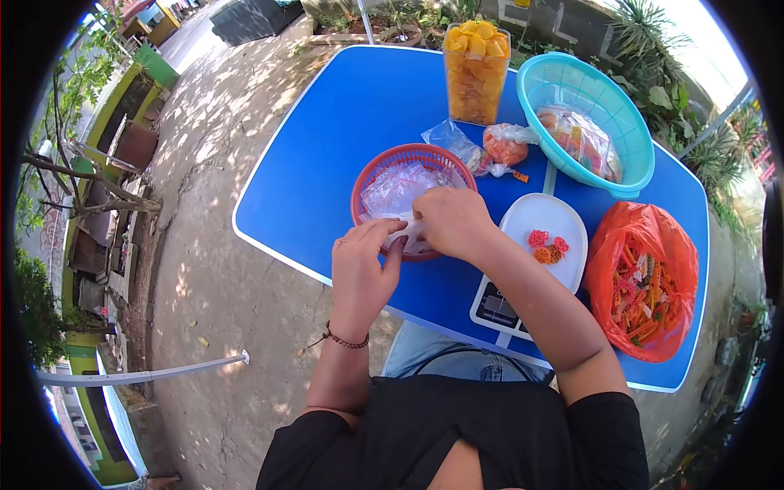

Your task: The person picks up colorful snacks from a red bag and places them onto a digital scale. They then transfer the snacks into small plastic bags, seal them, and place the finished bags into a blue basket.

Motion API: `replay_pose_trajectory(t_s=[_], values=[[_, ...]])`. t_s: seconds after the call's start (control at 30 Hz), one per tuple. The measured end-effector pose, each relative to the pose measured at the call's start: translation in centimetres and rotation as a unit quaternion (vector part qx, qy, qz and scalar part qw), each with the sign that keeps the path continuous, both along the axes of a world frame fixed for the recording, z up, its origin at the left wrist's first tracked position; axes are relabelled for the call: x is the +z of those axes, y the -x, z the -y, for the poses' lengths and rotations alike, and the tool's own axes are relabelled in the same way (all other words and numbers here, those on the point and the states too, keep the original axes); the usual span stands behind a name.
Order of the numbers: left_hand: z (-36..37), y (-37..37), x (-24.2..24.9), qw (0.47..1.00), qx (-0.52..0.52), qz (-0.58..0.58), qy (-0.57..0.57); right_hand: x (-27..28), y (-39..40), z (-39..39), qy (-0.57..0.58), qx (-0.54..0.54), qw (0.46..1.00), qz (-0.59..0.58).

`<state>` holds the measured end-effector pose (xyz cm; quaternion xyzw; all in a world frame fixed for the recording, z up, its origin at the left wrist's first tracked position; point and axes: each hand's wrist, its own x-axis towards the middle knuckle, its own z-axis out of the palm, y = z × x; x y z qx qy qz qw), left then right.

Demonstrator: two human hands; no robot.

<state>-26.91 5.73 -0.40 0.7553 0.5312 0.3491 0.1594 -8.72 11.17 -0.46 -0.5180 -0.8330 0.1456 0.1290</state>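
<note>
Both hands meet over the near rim of a red plastic basket (364,181), which holds a pile of clear plastic bags (400,189). My left hand (365,260) pinches a thin clear plastic bag (415,237) between thumb and fingers. From the other side, my right hand (451,219) closes on the same bag, its fingertips partly hidden. Right of the basket is a white kitchen scale (563,214) with several red and orange crackers (545,247) on its plate. An orange-red plastic bag (604,282) full of colorful crackers (645,298) stands open at the right.
On the blue table (310,139) stand a tall clear container of yellow chips (477,77) and a turquoise basket (633,106) with packed bags inside. A knotted bag of orange food (505,147) lies between the baskets. A metal pole (163,377) juts in at left.
</note>
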Motion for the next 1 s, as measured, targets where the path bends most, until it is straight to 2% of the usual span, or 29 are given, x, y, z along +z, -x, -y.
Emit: replay_pose_trajectory(t_s=[0.17, 0.23, 0.33, 0.47, 0.57, 0.67, 0.7, 0.73, 0.77, 0.83, 0.9, 1.0], values=[[-0.3, -0.4, 0.2, 1.000, 0.003, 0.006, 0.006, 0.7, -0.5, 0.6, 0.002, -0.028, 0.997, -0.077], [-0.5, -0.8, 0.1, 0.998, 0.024, -0.043, -0.044, 1.0, -1.0, 0.9, -0.009, -0.028, 0.994, -0.109], [-0.8, -1.1, 0.0, 0.994, 0.054, -0.072, -0.060, 0.3, -1.7, 0.9, -0.051, 0.006, 0.987, -0.153], [-1.1, -1.1, 0.2, 0.993, 0.069, -0.066, -0.064, 0.1, -2.3, 1.3, -0.042, 0.007, 0.978, -0.205], [-1.4, -1.4, 0.5, 0.994, 0.048, -0.014, -0.101, 1.0, -2.5, 1.9, -0.043, -0.006, 0.965, -0.259], [-1.3, -2.1, 1.8, 0.993, -0.024, 0.023, -0.110, 2.8, -2.7, 3.1, -0.034, -0.027, 0.945, -0.323], [-1.0, -2.4, 2.1, 0.980, -0.048, 0.191, -0.023, 3.6, -3.1, 3.7, -0.019, -0.036, 0.941, -0.335], [-0.5, -2.8, 2.3, 0.931, -0.071, 0.353, 0.065, 3.9, -3.4, 4.1, -0.004, -0.045, 0.937, -0.346], [-0.1, -3.2, 2.4, 0.847, -0.092, 0.501, 0.152, 3.9, -3.8, 4.7, 0.024, -0.045, 0.918, -0.394], [0.0, -4.0, 1.9, 0.787, -0.158, 0.569, 0.180, 3.6, -4.5, 6.1, 0.082, -0.047, 0.868, -0.487], [0.3, -5.1, 1.2, 0.720, -0.250, 0.613, 0.208, 3.6, -5.4, 7.5, 0.087, -0.073, 0.853, -0.510], [1.5, -7.8, 1.3, 0.668, -0.250, 0.644, 0.276, 3.4, -7.3, 9.3, 0.099, -0.109, 0.846, -0.512]])
